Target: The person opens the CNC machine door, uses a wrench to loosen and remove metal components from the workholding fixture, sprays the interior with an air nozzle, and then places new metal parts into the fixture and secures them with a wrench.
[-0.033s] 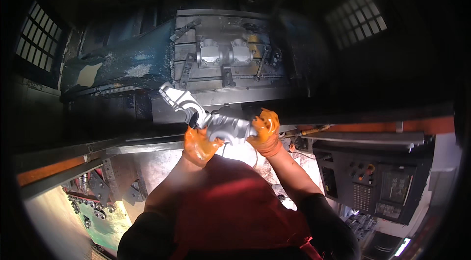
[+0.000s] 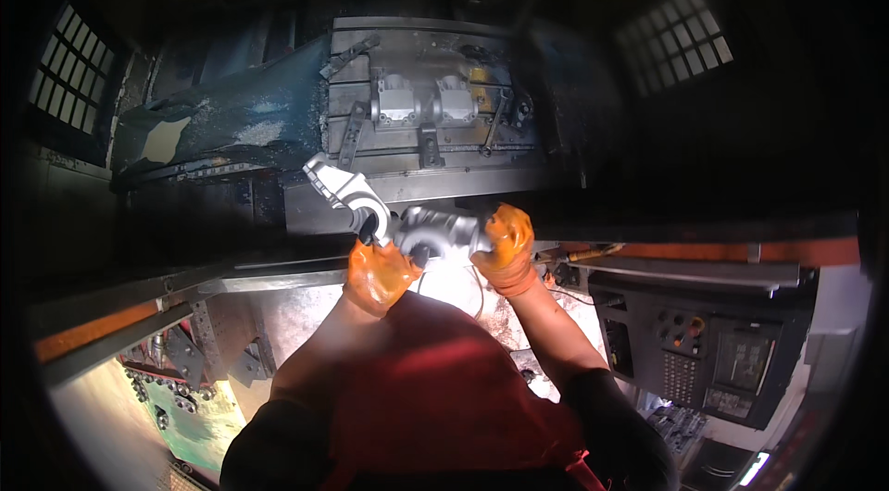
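Both my hands wear orange gloves with dark fingertips. In my left hand is a silvery metal casting with a curved, hook-like cutout, its far end tilted up to the left. My right hand grips the right end of a second, rounded metal casting, somewhat blurred. A dark fingertip of my left hand lies at that casting's near left side; whether it bears any weight I cannot tell. Beyond, two similar castings sit side by side on a slotted machine table.
Clamp bars and a wrench are around the castings on the machine table. A blue chip-strewn cover lies to the left. At the right stands a control panel. A dark ledge runs in front of me.
The rounded casting has turned, showing a dark round opening toward my left hand. My right hand has shifted slightly right, while my left hand stays nearly in place.
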The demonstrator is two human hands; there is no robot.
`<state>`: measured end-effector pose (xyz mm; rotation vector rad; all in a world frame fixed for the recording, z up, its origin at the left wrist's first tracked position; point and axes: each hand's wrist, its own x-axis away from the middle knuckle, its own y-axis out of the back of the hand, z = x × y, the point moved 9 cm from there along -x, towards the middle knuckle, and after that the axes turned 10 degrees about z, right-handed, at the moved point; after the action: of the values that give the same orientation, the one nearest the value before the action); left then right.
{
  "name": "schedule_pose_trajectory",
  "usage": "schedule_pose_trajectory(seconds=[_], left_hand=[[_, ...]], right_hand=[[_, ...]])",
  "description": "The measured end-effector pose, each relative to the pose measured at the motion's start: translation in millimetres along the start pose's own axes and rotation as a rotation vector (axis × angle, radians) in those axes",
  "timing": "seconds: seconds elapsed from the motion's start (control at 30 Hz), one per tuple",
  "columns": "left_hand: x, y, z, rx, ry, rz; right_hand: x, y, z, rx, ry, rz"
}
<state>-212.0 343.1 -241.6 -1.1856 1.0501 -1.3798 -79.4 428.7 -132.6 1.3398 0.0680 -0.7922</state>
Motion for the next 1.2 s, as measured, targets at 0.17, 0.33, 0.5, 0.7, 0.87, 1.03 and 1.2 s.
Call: schedule_pose_trajectory(seconds=[0.17,0.33,0.5,0.7,0.87,1.03,1.2], left_hand=[[-56,49,-80,-0.138,-0.204,0.148],[-150,91,-170,-0.545,-0.431,-0.018],[-274,112,-228,-1.064,-0.672,-0.716],[-326,152,-268,-1.400,-0.842,-0.616],[-319,160,-281,-1.742,-1.068,-0.565],[-326,111,-246,-3.020,-1.009,-0.849],[-318,118,-256,-2.765,-1.031,-0.819]], right_hand=[[-28,-4,-115,-0.400,-0.476,-0.189],[-31,-33,-255,-0.669,-0.833,-0.105],[-102,-120,-379,-0.255,-0.848,0.032],[-198,-259,-446,-0.073,-0.684,0.221],[-212,-297,-460,0.088,-0.729,0.339],[-219,-316,-494,0.202,-0.689,0.362],[-222,-301,-456,-0.026,-0.686,0.337]])
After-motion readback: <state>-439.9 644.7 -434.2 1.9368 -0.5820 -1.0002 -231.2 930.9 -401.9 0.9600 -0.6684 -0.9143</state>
